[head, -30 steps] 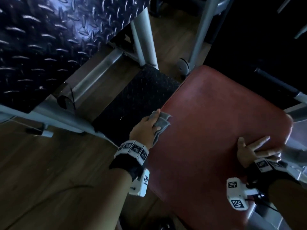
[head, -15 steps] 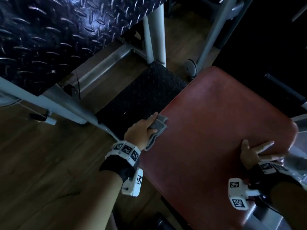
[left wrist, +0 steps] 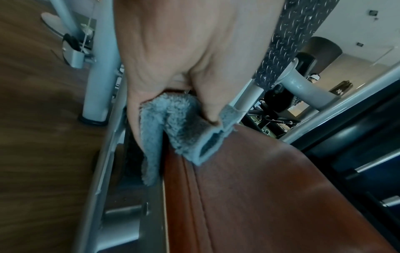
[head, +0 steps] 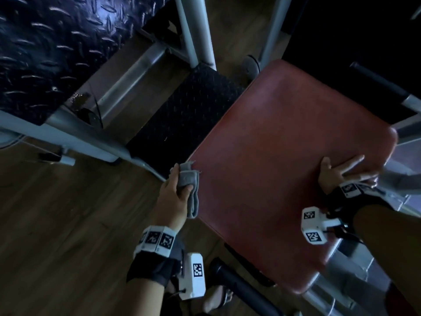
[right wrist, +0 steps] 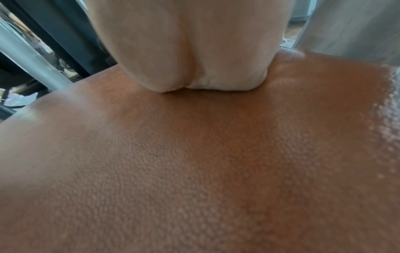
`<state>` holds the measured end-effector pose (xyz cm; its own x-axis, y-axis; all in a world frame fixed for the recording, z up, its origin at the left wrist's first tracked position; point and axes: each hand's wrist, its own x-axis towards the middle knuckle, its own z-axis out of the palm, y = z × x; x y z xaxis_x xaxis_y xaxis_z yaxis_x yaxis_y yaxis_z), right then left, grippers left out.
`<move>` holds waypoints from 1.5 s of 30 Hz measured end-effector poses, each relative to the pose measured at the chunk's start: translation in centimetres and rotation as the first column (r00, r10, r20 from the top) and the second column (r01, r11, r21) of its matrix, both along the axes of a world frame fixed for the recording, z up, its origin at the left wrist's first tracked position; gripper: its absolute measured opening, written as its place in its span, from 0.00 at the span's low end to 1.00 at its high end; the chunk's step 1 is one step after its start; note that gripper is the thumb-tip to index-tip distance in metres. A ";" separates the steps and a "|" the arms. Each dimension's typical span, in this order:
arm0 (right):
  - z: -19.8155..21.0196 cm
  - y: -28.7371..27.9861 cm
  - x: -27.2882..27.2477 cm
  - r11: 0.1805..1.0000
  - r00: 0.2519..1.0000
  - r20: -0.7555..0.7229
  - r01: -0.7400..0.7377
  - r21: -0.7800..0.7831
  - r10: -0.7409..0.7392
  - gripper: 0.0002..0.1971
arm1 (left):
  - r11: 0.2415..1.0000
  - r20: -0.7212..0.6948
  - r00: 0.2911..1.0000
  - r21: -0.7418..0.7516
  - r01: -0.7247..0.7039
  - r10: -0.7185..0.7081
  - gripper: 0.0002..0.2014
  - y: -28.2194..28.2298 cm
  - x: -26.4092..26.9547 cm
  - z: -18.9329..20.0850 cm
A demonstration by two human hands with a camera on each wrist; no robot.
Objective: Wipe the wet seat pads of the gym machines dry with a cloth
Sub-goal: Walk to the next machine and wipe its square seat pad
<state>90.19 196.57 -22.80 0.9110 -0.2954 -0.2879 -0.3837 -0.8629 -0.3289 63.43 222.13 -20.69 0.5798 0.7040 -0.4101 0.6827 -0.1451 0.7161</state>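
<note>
A reddish-brown seat pad [head: 284, 160] fills the middle right of the head view. My left hand [head: 175, 192] grips a folded grey cloth [head: 188, 181] against the pad's left edge. In the left wrist view the cloth [left wrist: 181, 130] hangs over the pad's side seam [left wrist: 190, 188], pinched under the thumb. My right hand [head: 341, 174] rests flat on the pad's right side with its fingers spread and straight. The right wrist view shows the palm [right wrist: 194, 51] pressed onto the grained pad [right wrist: 194, 171], its fingers hidden.
Grey machine frame tubes [head: 75, 137] and a black tread plate [head: 182, 117] lie left of the pad. A large diamond-plate footboard [head: 57, 49] fills the upper left. A black bar [head: 241, 290] runs below the pad. Wooden floor [head: 57, 236] spreads to the left.
My left hand has slid the cloth back along the pad's left edge toward me. The right hand has stayed on the pad's right side.
</note>
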 end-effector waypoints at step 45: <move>3.4 -5.8 -6.8 0.980 0.976 -0.212 -0.013 0.201 0.057 0.45 | 0.980 -0.259 0.963 -0.156 -0.120 0.076 0.44 -8.1 0.3 4.7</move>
<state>83.37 190.75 -19.37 0.8295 -0.1822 -0.5280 -0.4352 -0.8033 -0.4065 63.70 214.04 -16.00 0.3751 0.6602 -0.6508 0.8478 0.0396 0.5288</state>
